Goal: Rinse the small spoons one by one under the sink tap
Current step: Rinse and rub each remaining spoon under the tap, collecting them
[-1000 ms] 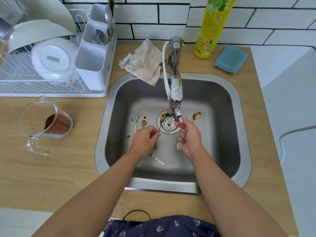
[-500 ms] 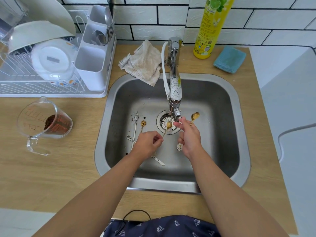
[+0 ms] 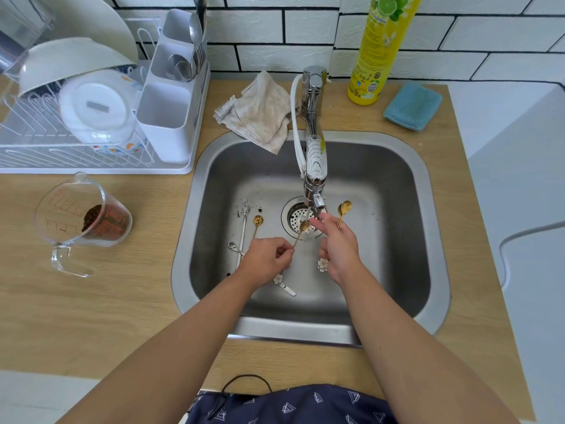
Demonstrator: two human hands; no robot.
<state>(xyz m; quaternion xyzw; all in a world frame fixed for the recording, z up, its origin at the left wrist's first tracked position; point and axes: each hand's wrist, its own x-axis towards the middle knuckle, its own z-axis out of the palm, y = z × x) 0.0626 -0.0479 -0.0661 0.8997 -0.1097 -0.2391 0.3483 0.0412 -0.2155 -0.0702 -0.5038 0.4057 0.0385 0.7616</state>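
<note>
Surface (image 3: 91,316) of light wood, fitted with stainless sink (image 3: 428,240) at centre. Dish rack (image 3: 46,160) with bowls and cutlery caddy at far left; yellow detergent bottle (image 3: 377,50) and blue sponge (image 3: 412,106) at far right; beige cloth (image 3: 260,113) draped over the sink's back rim. Clear measuring jug (image 3: 82,221) tipped on its side left of the sink, brown contents inside. Tap (image 3: 313,154) extended over the drain strainer (image 3: 298,217), water running from the nozzle. Left hand (image 3: 266,258) above the basin floor, fingers pinched on the handle of a gold spoon (image 3: 301,231), bowl end raised to the stream just under the nozzle. Right hand (image 3: 339,246) just beside, fingertips at the spoon bowl in the stream, a second gold spoon (image 3: 344,211) gripped with its bowl pointing away and a flower-shaped handle end below the palm. Unheld on the basin floor, left of the drain: one more gold spoon (image 3: 257,223) and silver spoons (image 3: 243,231), partly hidden by the left hand.
</note>
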